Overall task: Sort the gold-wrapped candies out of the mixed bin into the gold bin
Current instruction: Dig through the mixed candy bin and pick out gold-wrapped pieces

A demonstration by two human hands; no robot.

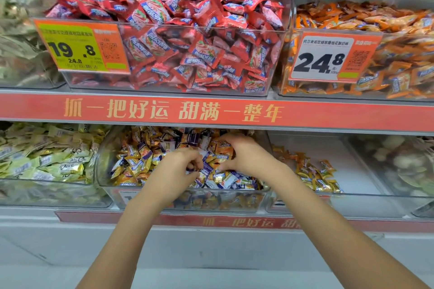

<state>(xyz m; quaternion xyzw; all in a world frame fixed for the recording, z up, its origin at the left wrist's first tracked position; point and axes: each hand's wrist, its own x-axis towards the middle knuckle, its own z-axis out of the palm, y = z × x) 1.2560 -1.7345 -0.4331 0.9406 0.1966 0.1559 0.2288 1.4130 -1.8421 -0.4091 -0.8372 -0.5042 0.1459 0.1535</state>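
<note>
Both hands working in the mixed bin; gold bin lies to the right.

The left hand (180,166) and right hand (237,152) are held over the mixed bin (105,148), fingers curled into the candies; whether a gold-wrapped candy (219,177) is actually pinched cannot be told. The gold bin (352,171), partly filled, is set just beside the mixed bin on its right. The right hand is judged nearer for the transfer; the candies' long axes lie in no 1 direction.
</note>
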